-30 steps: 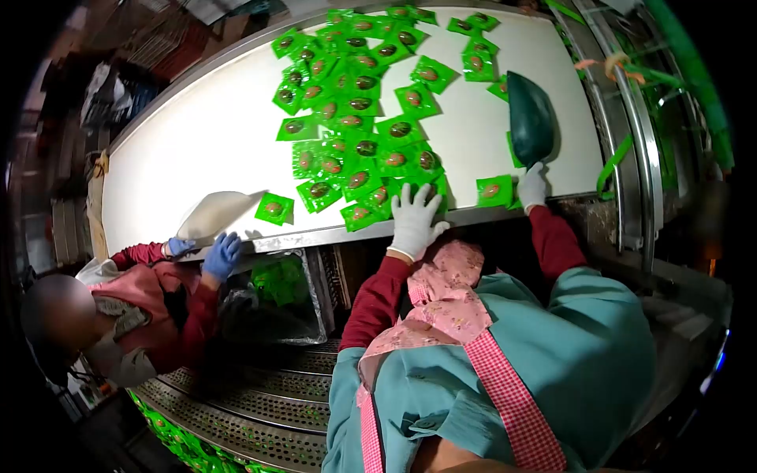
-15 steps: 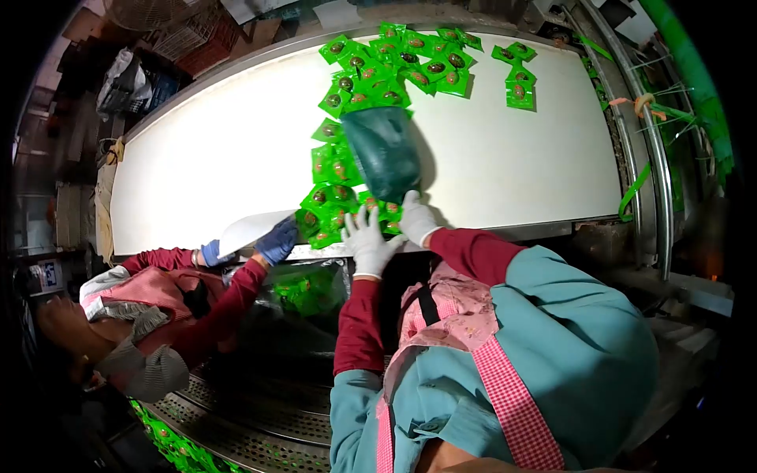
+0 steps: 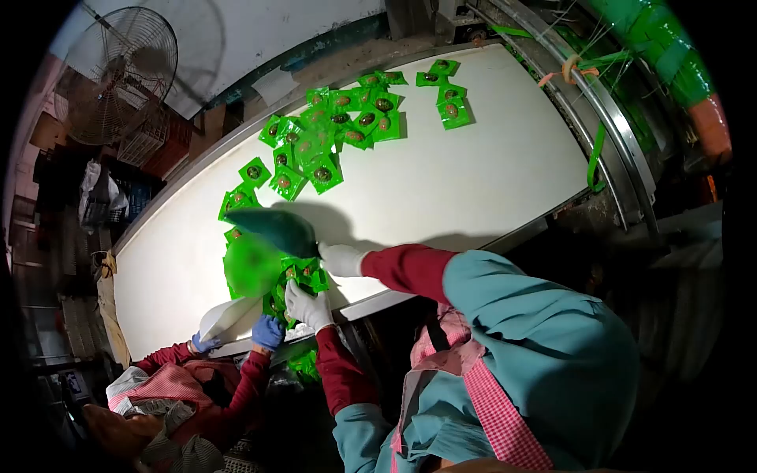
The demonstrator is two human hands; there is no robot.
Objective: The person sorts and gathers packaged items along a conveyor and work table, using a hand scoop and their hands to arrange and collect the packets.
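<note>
Has green packets (image 3: 324, 173) lying on the white desk (image 3: 489, 173), from a loose cluster at the far side down to a denser, partly blurred heap at the near edge. Grips the dark green scoop (image 3: 280, 229) by its narrow end in the right hand (image 3: 341, 259), just beside that heap. Bends the left hand (image 3: 309, 306) against packets at the edge; cannot tell whether grasping any. Seems only partly gathered: bunched near the edge, but scattered farther off, with about 4 packets (image 3: 454, 112) apart at the far right. Shows green packets (image 3: 305, 364) in a container below the edge, too dark to judge how full. Beside the heap, shows a co-worker's 2 blue-gloved hands (image 3: 268, 333) and a white scoop (image 3: 229, 322). Beyond the desk, shows a reddish crate (image 3: 168, 148), contents unclear.
</note>
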